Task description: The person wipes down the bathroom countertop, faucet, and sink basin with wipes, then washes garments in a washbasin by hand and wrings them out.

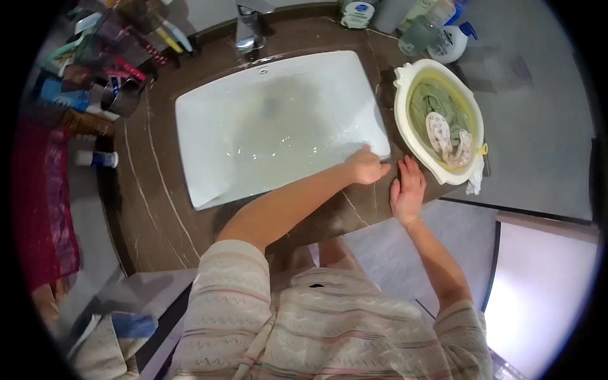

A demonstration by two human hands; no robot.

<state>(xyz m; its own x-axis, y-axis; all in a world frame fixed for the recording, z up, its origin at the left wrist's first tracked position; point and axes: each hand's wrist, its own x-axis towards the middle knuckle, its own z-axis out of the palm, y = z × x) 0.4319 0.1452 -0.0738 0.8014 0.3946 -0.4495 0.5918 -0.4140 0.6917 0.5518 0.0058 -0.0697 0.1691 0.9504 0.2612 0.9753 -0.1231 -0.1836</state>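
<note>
My left hand is at the front right corner of the white sink, its fingers curled in at the rim. Whatever it may hold is hidden. Shallow cloudy water stands in the sink, with the dark drain showing through. My right hand lies on the brown counter with fingers stretched out, close to a pale oval basin. In that basin, a greenish cloth soaks in water. A white patterned cloth piece lies over it.
Behind the sink stands a chrome faucet. Several bottles crowd the back right. Toothbrushes and a dark cup sit at the left, near a small white tube. A magenta towel hangs at far left.
</note>
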